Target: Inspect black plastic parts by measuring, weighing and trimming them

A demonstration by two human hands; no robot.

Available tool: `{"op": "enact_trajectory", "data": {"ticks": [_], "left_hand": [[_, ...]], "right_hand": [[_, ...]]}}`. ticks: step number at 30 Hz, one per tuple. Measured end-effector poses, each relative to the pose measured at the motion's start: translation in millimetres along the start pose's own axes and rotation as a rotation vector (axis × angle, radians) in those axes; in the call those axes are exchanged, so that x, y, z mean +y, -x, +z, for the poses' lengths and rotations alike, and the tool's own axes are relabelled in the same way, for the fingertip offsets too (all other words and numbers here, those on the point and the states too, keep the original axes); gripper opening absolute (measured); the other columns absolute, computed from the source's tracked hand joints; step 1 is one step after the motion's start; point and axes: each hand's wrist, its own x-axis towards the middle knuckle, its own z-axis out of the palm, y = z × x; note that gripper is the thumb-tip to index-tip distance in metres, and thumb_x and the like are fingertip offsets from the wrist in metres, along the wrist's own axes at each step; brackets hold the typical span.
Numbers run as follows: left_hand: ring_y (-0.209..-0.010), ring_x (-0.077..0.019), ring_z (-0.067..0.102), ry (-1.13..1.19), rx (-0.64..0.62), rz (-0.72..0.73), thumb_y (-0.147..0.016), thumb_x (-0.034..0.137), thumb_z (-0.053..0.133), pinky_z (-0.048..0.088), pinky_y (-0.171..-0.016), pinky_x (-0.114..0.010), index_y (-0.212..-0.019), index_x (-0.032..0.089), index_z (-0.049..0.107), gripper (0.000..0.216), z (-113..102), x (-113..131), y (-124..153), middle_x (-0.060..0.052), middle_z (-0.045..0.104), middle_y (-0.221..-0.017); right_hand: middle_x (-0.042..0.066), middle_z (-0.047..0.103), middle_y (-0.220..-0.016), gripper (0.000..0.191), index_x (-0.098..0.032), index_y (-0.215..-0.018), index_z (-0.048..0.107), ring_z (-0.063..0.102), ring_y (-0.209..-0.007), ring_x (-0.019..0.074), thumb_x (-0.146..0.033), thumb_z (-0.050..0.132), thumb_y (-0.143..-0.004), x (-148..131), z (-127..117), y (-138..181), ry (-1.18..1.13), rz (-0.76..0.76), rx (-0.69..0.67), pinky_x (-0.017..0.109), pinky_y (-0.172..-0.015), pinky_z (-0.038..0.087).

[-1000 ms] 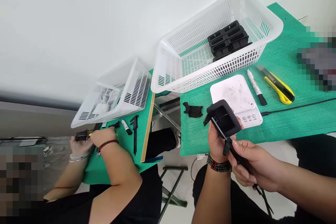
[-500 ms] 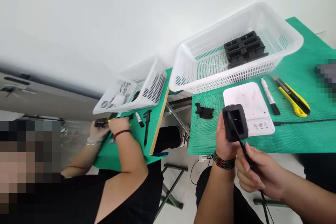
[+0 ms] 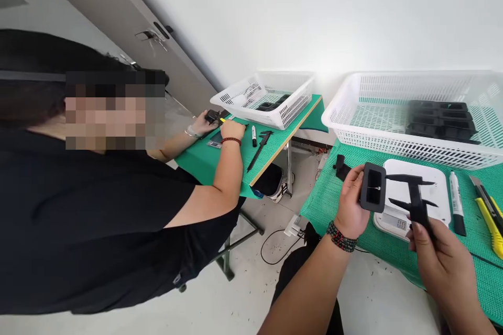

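Note:
My left hand (image 3: 353,201) is closed around a black rectangular frame-like part (image 3: 365,203) with a deep hollow, its opening turned toward me. In my right hand (image 3: 442,256) is a black caliper (image 3: 417,204), gripped by its beam, jaws pointing left toward the part. The jaws are spread apart; the upper one ends close to the part's right side, and I cannot tell whether it touches. Behind both hands lies a white digital scale (image 3: 436,172) with its display lit. A small black piece (image 3: 341,166) rests on the green mat left of the scale.
A white basket (image 3: 393,138) with several black parts (image 3: 444,118) stands at the back. Right of the scale lie a marker (image 3: 456,204) and a yellow utility knife (image 3: 491,225). At the left, a co-worker (image 3: 118,209) handles a black part at another green table (image 3: 267,167) with a basket (image 3: 283,118).
My view has swung left, showing more of the co-worker. The caliper, seen edge-on inside the part's opening before, is now turned side-on to the right of the part, with its jaws visible.

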Motion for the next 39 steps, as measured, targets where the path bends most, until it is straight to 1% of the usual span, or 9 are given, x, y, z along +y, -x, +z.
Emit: {"op": "enact_trajectory", "data": {"ticks": [4, 8, 15, 18, 20, 26, 31, 34, 39], "left_hand": [[-0.08, -0.0151, 0.065, -0.05, -0.058, 0.018, -0.074, 0.048, 0.086, 0.051, -0.075, -0.027, -0.1, 0.021, 0.075, 0.04, -2, 8, -1, -0.003, 0.07, -0.091], [-0.086, -0.0165, 0.065, -0.189, -0.164, 0.063, -0.078, 0.049, 0.083, 0.051, -0.078, -0.028, -0.108, 0.02, 0.073, 0.043, -4, 11, -1, -0.004, 0.069, -0.097], [-0.081, -0.0156, 0.062, -0.284, -0.199, 0.109, -0.079, 0.046, 0.081, 0.049, -0.075, -0.029, -0.101, 0.017, 0.072, 0.037, 0, 10, -5, -0.005, 0.068, -0.093], [-0.079, -0.0153, 0.062, -0.32, -0.212, 0.116, -0.082, 0.042, 0.078, 0.05, -0.074, -0.028, -0.099, 0.017, 0.072, 0.031, 1, 7, -7, -0.005, 0.068, -0.092], [-0.079, -0.015, 0.063, -0.322, -0.23, 0.091, -0.084, 0.039, 0.076, 0.051, -0.073, -0.027, -0.099, 0.017, 0.072, 0.027, 1, 5, -8, -0.005, 0.068, -0.09], [-0.068, -0.0126, 0.06, -0.428, -0.261, -0.011, -0.087, 0.036, 0.072, 0.051, -0.064, -0.025, -0.101, 0.019, 0.068, 0.022, 4, 0, -7, -0.002, 0.063, -0.086], [-0.067, -0.0118, 0.06, -0.473, -0.295, -0.042, -0.089, 0.039, 0.069, 0.05, -0.061, -0.023, -0.102, 0.02, 0.066, 0.023, 7, -5, -7, -0.002, 0.063, -0.088], [-0.067, -0.0111, 0.061, -0.491, -0.284, -0.039, -0.089, 0.039, 0.07, 0.05, -0.06, -0.022, -0.103, 0.02, 0.067, 0.025, 7, -4, -7, -0.003, 0.065, -0.092], [-0.071, -0.0129, 0.064, -0.542, -0.273, -0.038, -0.089, 0.038, 0.072, 0.054, -0.061, -0.023, -0.107, 0.019, 0.068, 0.026, 4, 3, -4, -0.005, 0.067, -0.097]], "right_hand": [[0.002, 0.064, -0.062, 0.034, -0.023, -0.08, 0.065, 0.058, -0.051, 0.0176, -0.051, 0.054, -0.096, -1, -13, -7, 0.169, -0.179, -0.131, 0.026, -0.046, 0.044], [0.002, 0.064, -0.063, 0.033, -0.022, -0.088, 0.066, 0.061, -0.054, 0.0186, -0.048, 0.049, -0.098, -7, -12, -1, 0.201, -0.296, -0.133, 0.027, -0.05, 0.048], [0.006, 0.07, -0.076, 0.046, -0.017, -0.122, 0.067, 0.065, -0.063, 0.021, -0.053, 0.047, -0.101, 2, -21, 2, 0.202, -0.242, -0.14, 0.032, -0.06, 0.052], [0.008, 0.073, -0.082, 0.057, -0.015, -0.142, 0.056, 0.065, -0.065, 0.0214, -0.053, 0.048, -0.1, 9, -20, 5, 0.118, -0.163, -0.118, 0.034, -0.061, 0.052], [0.01, 0.074, -0.087, 0.062, -0.014, -0.146, 0.052, 0.065, -0.066, 0.0213, -0.054, 0.05, -0.1, 10, -19, 7, 0.074, -0.111, -0.091, 0.034, -0.061, 0.052], [0.006, 0.067, -0.069, 0.057, -0.015, -0.108, 0.07, 0.059, -0.056, 0.0209, -0.067, 0.055, -0.092, -4, -19, 1, 0.195, -0.017, -0.027, 0.032, -0.053, 0.045], [0.006, 0.065, -0.064, 0.055, -0.019, -0.083, 0.066, 0.058, -0.053, 0.0211, -0.071, 0.051, -0.091, -13, -22, -3, 0.276, -0.035, 0.037, 0.031, -0.05, 0.042], [0.005, 0.063, -0.062, 0.051, -0.021, -0.08, 0.062, 0.057, -0.051, 0.0203, -0.069, 0.052, -0.092, -12, -24, 0, 0.252, -0.041, 0.002, 0.03, -0.048, 0.042], [0.007, 0.068, -0.067, 0.048, -0.018, -0.095, 0.067, 0.063, -0.056, 0.0223, -0.064, 0.053, -0.093, -4, -28, 3, 0.198, -0.032, -0.063, 0.031, -0.052, 0.048]]}}
